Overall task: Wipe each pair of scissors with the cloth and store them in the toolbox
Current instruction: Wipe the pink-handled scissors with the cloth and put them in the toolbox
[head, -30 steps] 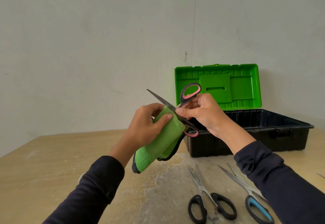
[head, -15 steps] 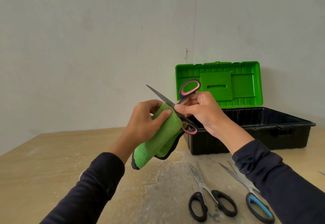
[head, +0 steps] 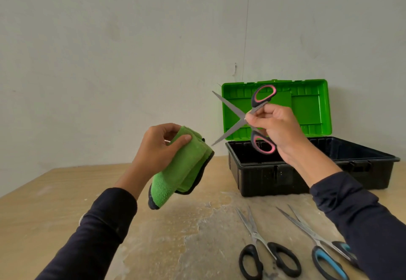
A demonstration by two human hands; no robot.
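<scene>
My right hand (head: 274, 125) pinches the pink-and-black scissors (head: 232, 117) near their pivot. Their blades are spread wide and point left, in front of the toolbox's green lid. My left hand (head: 158, 147) grips the folded green cloth (head: 184, 167), held in the air left of the blade tips and apart from them. The toolbox (head: 248, 169) stands open behind, with a black base and upright green lid (head: 307, 108). On the table lie black-handled scissors (head: 263, 249) and blue-handled scissors (head: 323, 251), partly hidden by my right sleeve.
The wooden table (head: 55, 209) has a pale, worn patch in front of the toolbox. A plain wall rises close behind the table.
The scissors have come off the cloth and moved right and up, their blades opened wide. My left hand with the cloth has drawn away to the left.
</scene>
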